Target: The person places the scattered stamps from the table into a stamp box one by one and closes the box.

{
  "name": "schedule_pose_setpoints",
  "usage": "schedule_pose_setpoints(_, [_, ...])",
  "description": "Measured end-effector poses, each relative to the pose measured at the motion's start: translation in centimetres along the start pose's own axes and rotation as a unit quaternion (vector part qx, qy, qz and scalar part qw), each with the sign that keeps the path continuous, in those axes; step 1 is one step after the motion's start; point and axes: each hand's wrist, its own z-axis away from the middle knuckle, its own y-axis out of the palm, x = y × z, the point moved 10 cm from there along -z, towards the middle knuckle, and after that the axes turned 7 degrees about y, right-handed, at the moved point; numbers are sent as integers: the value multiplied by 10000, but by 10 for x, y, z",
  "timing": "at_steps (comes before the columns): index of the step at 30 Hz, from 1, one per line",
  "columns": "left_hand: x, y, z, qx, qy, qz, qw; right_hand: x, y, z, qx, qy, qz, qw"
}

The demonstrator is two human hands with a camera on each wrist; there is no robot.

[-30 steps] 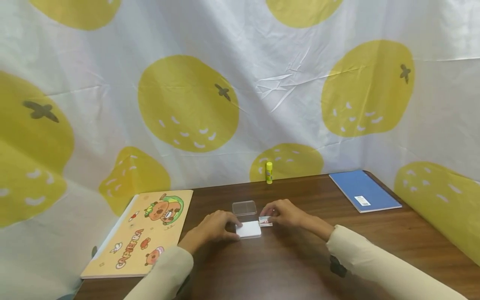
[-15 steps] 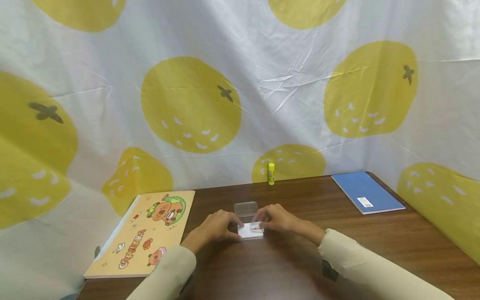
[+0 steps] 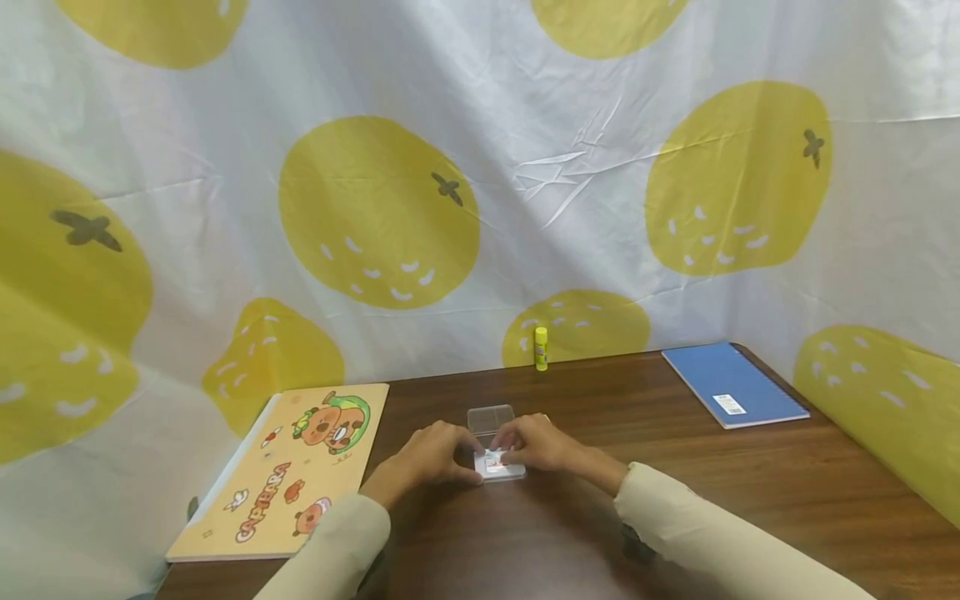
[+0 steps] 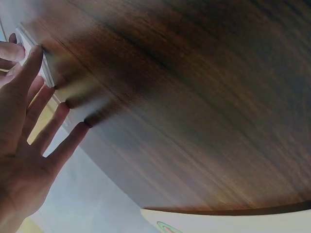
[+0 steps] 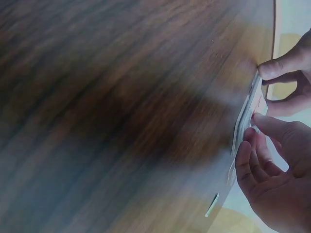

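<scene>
Printed card now over the white stack, well in from the table's back edge; 1 s ago it was right of the stack. Right hand went left with it, thumb and finger pinching it. Left hand grips stack's left end; its splayed fingers only show in left wrist view.

Soft shadows and pale glare cross the tabletop.
</scene>
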Motion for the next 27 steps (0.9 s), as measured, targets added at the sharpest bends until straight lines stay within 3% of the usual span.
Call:
schedule_pose_setpoints(5, [-1, -1, 0, -45, 11, -34, 10000, 4, 4, -3, -50, -13, 155, 9999])
schedule_pose_setpoints(15, [-2, -4, 1, -83, -25, -8, 10000, -2, 9, -9, -46, 332, 140, 9993])
schedule_pose_setpoints(27, [-3, -4, 0, -66, 3, -32, 10000, 3, 8, -8, -151, 293, 174, 9993])
